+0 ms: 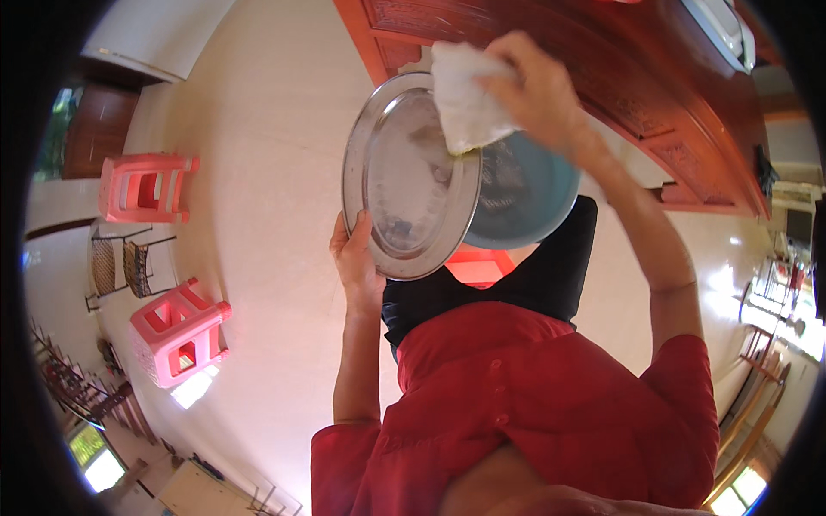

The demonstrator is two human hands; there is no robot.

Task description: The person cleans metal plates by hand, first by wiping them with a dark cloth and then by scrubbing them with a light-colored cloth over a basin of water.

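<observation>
My left hand [359, 264] grips the lower left rim of an oval metal tray [406, 187], its thumb on the rim, and the tray is held tilted. My right hand [539, 90] holds a white cloth [468, 97] at the tray's upper right edge; the cloth hangs partly over the rim. Dull marks show on the tray's inner face. Behind the tray, partly hidden by it, is a blue-green plastic basin [535, 193] between my knees. Some dark and light shapes show inside the basin, too unclear to name.
Carved reddish wooden furniture [619, 97] stands just ahead and to the right. A red plastic piece [481, 266] shows below the basin. Two pink plastic stools [145, 190] [177, 335] are on the tiled floor at the left. A white container [723, 29] rests on the furniture.
</observation>
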